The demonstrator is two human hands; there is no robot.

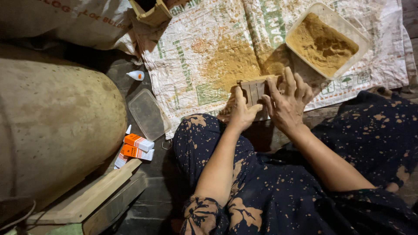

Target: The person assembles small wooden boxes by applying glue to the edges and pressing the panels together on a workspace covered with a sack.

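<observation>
i'm looking straight down at two bare hands working a small wooden piece just above the middle of the frame. it is a slatted block, lying at the near edge of a woven plastic sack spread flat on the floor.

my left hand is curled around the block's near left corner, thumb up against the wood, fingers closed on it. this looks like a bracing grip that keeps the block from sliding. my right hand lies over the right end with its fingers spread and open, pressing down rather than gripping, the fingertips reaching past the wood onto the sack.

a patch of ochre sawdust is scattered on the sack just beyond the block, touching its far edge. the sack seems laid there to catch the powder. in the upper right of the frame, a clear plastic tub holds more of the same powder, near the right hand.

left of centre, an empty clear lid lies flat on the dark floorboards. above it is a small white glue bottle. orange and white cartons sit lower left, beside wooden planks. a large pale sack fills the left side.
</observation>
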